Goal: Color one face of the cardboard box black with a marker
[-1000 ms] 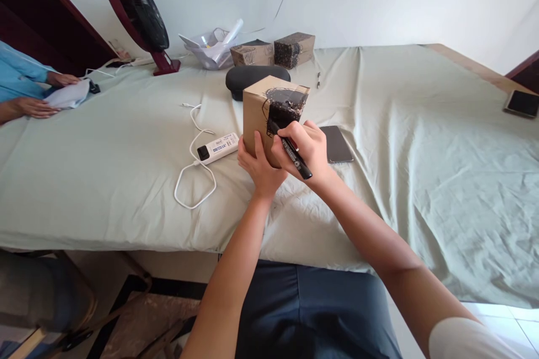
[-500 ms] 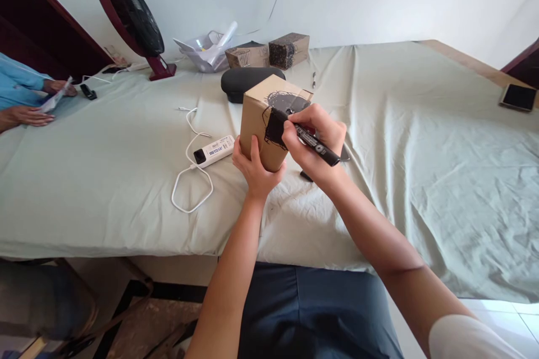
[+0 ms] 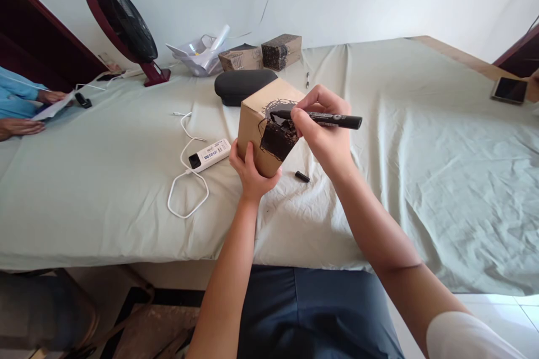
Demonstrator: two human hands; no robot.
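Observation:
My left hand (image 3: 251, 170) grips a small brown cardboard box (image 3: 256, 122) from below and holds it tilted over the cloth-covered table (image 3: 105, 179). Black scribble covers the box's near right face and part of its top. My right hand (image 3: 324, 129) pinches a black marker (image 3: 324, 118) that lies almost level, its tip on the box's upper edge. The marker's black cap (image 3: 302, 176) lies on the cloth just right of the box.
A white power bank (image 3: 209, 155) with a looped white cable lies left of the box. Behind are a black case (image 3: 244, 84), two scribbled boxes (image 3: 261, 54) and a tilted fan (image 3: 124, 25). Another person's hands (image 3: 25, 118) work at far left. A phone (image 3: 510, 90) lies far right.
The box has tipped further over in my left hand. My right hand rose and the marker swung from steep to nearly level. The marker cap has come into view; the dark phone is now hidden.

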